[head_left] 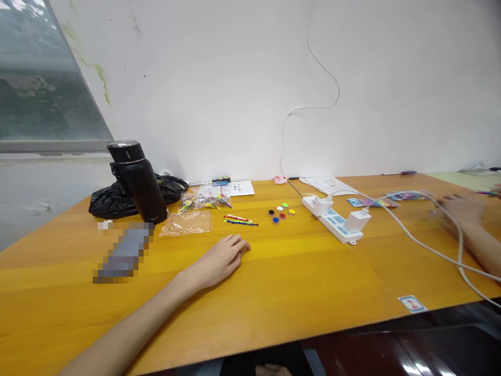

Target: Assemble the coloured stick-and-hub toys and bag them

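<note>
My left hand rests palm down on the wooden table, its fingers loosely bent and nothing in them. Just beyond its fingertips lie several thin coloured plastic sticks in red, green and blue. Farther right sits a small cluster of round coloured pieces, among them a blue one, a red one and a yellow one. At the bottom edge, below the table, my right hand shows only in part over dark clothing; its fingers are mostly cut off by the frame.
A black bottle stands before a black plastic bag. Nearby are a clear bag of small parts, a flat clear wrapper and a blurred-out flat object. A power strip trails white cables toward another person's hands.
</note>
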A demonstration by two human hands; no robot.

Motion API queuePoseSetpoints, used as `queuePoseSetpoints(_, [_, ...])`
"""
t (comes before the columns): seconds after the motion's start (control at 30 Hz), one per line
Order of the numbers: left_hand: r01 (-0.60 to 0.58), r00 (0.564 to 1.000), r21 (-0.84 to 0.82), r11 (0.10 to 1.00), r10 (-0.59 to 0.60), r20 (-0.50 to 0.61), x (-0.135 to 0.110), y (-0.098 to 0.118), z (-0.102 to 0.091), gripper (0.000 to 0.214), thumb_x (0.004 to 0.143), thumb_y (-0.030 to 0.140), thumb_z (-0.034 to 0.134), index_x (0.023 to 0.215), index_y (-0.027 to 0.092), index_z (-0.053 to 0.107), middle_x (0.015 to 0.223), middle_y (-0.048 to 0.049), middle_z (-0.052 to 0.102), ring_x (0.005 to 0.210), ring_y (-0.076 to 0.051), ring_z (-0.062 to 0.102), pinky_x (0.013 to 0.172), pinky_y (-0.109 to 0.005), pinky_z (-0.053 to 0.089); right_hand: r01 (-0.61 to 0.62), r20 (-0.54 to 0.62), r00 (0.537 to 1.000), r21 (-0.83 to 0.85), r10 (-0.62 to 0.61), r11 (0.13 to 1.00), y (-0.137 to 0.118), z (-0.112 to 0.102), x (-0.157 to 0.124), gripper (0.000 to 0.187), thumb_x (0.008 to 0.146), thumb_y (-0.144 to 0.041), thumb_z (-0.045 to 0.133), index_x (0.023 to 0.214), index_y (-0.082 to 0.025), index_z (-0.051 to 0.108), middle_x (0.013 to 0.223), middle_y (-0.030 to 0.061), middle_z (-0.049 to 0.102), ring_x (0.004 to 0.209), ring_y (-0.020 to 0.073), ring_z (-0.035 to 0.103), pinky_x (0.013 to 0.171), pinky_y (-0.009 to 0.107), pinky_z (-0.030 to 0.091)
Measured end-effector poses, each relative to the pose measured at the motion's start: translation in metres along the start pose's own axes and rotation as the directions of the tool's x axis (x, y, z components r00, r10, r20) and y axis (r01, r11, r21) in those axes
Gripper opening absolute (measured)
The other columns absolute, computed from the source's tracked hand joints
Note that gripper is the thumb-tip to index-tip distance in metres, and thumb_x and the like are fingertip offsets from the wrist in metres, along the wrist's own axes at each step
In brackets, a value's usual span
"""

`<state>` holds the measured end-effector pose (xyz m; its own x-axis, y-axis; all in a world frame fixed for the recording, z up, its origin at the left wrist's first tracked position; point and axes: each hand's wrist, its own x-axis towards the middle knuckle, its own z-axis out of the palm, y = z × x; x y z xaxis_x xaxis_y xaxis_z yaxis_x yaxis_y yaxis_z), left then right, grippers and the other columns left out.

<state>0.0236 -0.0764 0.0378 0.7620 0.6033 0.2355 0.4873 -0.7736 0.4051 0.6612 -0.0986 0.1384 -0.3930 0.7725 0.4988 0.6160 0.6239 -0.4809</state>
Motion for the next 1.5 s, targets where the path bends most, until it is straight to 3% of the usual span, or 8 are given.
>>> queuePoseSetpoints(0.2, [-0.001,1.0,-0.003,1.0,0.001,-0.003,0.0,0.0,0.0,0.024,0.1,0.016,0.038,0.114,0.023,0.057,0.11,-0.0085,0.06,0.101,-0.024,0.055,0.092,-0.039,0.047,0.137,-0.278,0.942,-0.188,-0.186,0.973,0.018,0.006,-0.003,0.032,0.094,-0.06,0.059,0.072,-0.043,0.074,0.038,-0.0034,0.041,0.05,0.019,0.04,0.047,0.032,0.006])
queuePoseSetpoints(0.4, [-0.004,1.0,0.001,1.0,0.004,-0.003,0.0,-0.001,0.001,0.024,0.1,0.016,0.038,0.113,0.023,0.057,0.109,-0.0086,0.06,0.1,-0.024,0.055,0.091,-0.039,0.047,0.097,-0.036,0.995,0.079,-0.094,0.992,-0.031,0.022,0.024,0.046,0.095,-0.063,0.052,0.063,-0.036,0.071,0.045,0.0004,0.056,0.062,0.0209,0.049,0.048,0.033,0.032])
queuePoseSetpoints(0.73, [-0.008,1.0,0.006,1.0,0.008,-0.002,0.0,-0.001,0.001,0.024,0.1,0.016,0.039,0.114,0.023,0.057,0.109,-0.0082,0.06,0.1,-0.024,0.055,0.091,-0.039,0.047,-0.005,-0.061,0.998,-0.102,-0.001,0.995,-0.042,0.036,0.029,0.07,0.095,-0.066,0.031,0.044,-0.03,0.062,0.043,0.0032,0.047,0.068,0.0203,0.055,0.049,0.026,0.02])
queuePoseSetpoints(0.93, [-0.01,1.0,-0.012,1.0,0.01,-0.015,0.0,0.0,0.001,0.025,0.1,0.016,0.039,0.113,0.023,0.058,0.108,-0.0086,0.06,0.099,-0.024,0.055,0.09,-0.039,0.047,-0.027,0.045,0.999,-0.017,0.027,1.0,-0.07,0.044,0.05,0.051,0.077,-0.073,0.058,0.047,-0.032,0.059,0.048,0.005,0.059,0.075,0.0209,0.044,0.055,0.03,0.033])
queuePoseSetpoints(1.03, [-0.013,1.0,-0.013,1.0,0.013,-0.014,0.0,0.0,0.001,0.024,0.1,0.017,0.038,0.113,0.023,0.058,0.108,-0.0084,0.06,0.099,-0.024,0.055,0.091,-0.039,0.047,-0.116,0.091,0.989,0.033,0.113,0.993,-0.094,0.057,0.061,0.051,0.081,-0.075,0.053,0.053,-0.034,0.066,0.055,0.0039,0.063,0.08,0.0236,0.049,0.056,0.032,0.032])
queuePoseSetpoints(1.2, [0.001,1.0,0.01,1.0,-0.001,0.0,0.0,0.0,0.001,0.024,0.101,0.017,0.038,0.113,0.023,0.057,0.109,-0.0077,0.059,0.101,-0.024,0.054,0.092,-0.039,0.047,-0.1,0.125,0.988,0.097,0.088,0.99,-0.146,0.135,0.051,0.06,0.091,-0.066,0.03,0.073,-0.033,0.078,0.059,0.0013,0.059,0.078,0.0231,0.058,0.048,0.028,0.027])
queuePoseSetpoints(1.4, [0.01,1.0,-0.006,1.0,-0.01,0.0,0.0,-0.002,0.002,0.024,0.1,0.017,0.038,0.114,0.023,0.057,0.11,-0.0072,0.059,0.101,-0.023,0.054,0.093,-0.038,0.047,0.033,0.093,0.994,0.217,-0.054,0.976,-0.226,0.297,0.014,0.055,0.095,-0.059,0.032,0.067,-0.036,0.073,0.058,-0.0002,0.052,0.07,0.0215,0.063,0.044,0.025,0.019])
queuePoseSetpoints(1.5, [0.012,1.0,-0.024,1.0,-0.013,-0.009,0.001,-0.004,0.003,0.023,0.1,0.017,0.039,0.114,0.023,0.057,0.111,-0.0073,0.06,0.103,-0.023,0.055,0.094,-0.038,0.047,0.095,-0.006,0.995,0.26,-0.097,0.961,-0.253,0.344,0.015,0.031,0.093,-0.054,0.053,0.079,-0.036,0.073,0.065,0.0002,0.059,0.067,0.0195,0.06,0.046,0.029,0.031])
